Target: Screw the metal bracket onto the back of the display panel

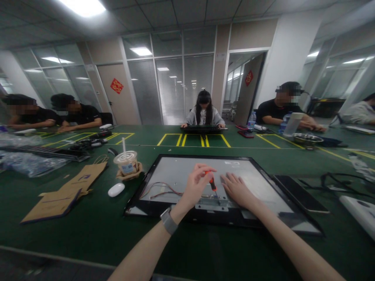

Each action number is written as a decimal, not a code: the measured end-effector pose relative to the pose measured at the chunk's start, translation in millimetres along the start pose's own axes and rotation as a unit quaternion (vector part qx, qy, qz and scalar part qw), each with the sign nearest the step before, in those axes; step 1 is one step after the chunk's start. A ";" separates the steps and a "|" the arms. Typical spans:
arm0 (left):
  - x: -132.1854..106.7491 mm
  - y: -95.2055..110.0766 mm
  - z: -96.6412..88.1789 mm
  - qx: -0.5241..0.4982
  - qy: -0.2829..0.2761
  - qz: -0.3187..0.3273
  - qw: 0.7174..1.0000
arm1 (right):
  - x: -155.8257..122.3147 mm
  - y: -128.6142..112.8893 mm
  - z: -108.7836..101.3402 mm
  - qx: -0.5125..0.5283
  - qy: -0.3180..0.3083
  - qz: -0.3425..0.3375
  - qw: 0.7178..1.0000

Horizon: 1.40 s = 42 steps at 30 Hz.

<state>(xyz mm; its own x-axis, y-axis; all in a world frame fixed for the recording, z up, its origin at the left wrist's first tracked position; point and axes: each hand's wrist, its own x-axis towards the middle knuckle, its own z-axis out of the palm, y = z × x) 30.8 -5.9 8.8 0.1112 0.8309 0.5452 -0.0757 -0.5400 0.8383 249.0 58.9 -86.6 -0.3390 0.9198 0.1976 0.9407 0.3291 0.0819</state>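
Observation:
A dark-framed display panel (172, 171) lies on its face on the green table, its pale back upward. My left hand (197, 182) grips a screwdriver (213, 182) with a red and black handle. The shaft slants down to a metal bracket (209, 205) near the panel's close edge; whether the tip sits in a screw is too small to tell. Flat on the panel's back, right of the screwdriver, rests my right hand (236, 189), its fingers stretched out. Thin cables (164, 189) run across the panel left of the bracket.
A drink cup (125, 162) in a carton holder, a white mouse (116, 190) and a paper bag (70, 191) lie at left. On the right are a black phone-like slab (300, 193), dark cables (331, 179) and a white device (359, 216). Several people sit around the table.

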 end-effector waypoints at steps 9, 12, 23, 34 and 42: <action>4.8 -3.2 -4.3 -0.068 0.005 -0.044 0.997 | -0.1 -0.9 -3.2 -0.008 -0.006 -0.001 1.000; 5.0 -2.5 -3.7 -0.046 0.020 -0.036 0.998 | -0.4 -2.6 -5.9 -0.015 -0.012 0.001 1.000; 4.8 -4.9 -4.5 -0.055 -0.002 -0.037 0.998 | -0.1 1.2 -1.6 0.002 -0.007 0.001 1.000; 3.5 -2.1 -2.4 -0.075 -0.001 -0.050 0.996 | -0.9 -1.1 -6.2 -0.010 -0.018 0.008 1.000; 4.0 0.4 -2.9 -0.004 0.022 -0.023 0.999 | -2.1 -3.1 -11.3 -0.010 -0.021 0.002 1.000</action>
<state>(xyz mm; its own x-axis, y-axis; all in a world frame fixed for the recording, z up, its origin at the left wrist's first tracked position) 28.3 -2.4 11.3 0.0710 0.8602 0.5050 -0.0794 -0.4998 0.8625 246.7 53.6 -76.2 -0.3346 0.9291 0.1575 0.9414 0.3220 0.1005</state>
